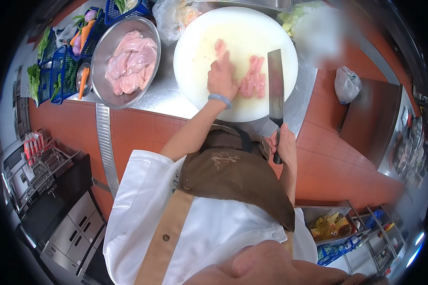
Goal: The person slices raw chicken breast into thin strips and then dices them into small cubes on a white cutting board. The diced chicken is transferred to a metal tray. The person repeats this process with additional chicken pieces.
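Note:
My left hand (222,79), with a pale bracelet at the wrist, rests on the round white cutting board (199,32). Its fingertips touch a small piece of raw meat (219,46). Just right of it lies a cluster of cut raw meat pieces (251,80). My right hand (284,142) is closed around the black handle of a cleaver (276,82); the wide blade points away from me, over the board's right side. To the left stands a steel bowl (97,60) of raw, skinless poultry pieces (132,60).
Blue baskets (62,78) with carrots, onions and greens stand at the left, near a small bowl holding a carrot (84,82). Plastic bags and a metal tray (249,3) lie behind the board. A blurred round white object (322,37) is at the right.

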Demonstrator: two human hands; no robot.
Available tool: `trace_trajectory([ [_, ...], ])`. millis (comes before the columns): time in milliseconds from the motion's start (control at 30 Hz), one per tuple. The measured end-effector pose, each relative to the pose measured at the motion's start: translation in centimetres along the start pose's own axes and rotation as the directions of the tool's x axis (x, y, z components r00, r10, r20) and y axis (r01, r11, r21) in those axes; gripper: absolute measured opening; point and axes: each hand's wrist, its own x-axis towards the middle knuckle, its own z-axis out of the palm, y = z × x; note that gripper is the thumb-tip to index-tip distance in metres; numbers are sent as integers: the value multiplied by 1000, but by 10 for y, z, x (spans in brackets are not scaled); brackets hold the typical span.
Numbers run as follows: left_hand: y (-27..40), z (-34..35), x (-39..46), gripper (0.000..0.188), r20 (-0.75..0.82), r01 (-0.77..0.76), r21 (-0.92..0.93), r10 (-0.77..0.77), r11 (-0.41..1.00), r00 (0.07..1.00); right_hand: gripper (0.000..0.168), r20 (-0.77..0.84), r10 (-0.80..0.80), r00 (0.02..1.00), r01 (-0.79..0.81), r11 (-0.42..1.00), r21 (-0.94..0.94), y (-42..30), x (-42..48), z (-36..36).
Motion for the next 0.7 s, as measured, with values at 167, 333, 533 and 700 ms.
trace_trajectory([
  [167,-21,-4,15,95,126,126,-343,-88,931,988,70,9,-20,1000,20,1000,-11,-2,3,-21],
  [333,-11,-1,26,98,262,266,-864,-70,427,963,69,38,-48,998,49,998,-30,-7,6,-42],
  [533,29,34,8,110,15,-147,35,147,989,989,67,54,-4,999,6,999,-34,-5,14,-53],
  [700,60,60,-15,97,-163,-35,106,52,994,985,66,65,-7,998,7,1000,-6,-2,15,-54],
])
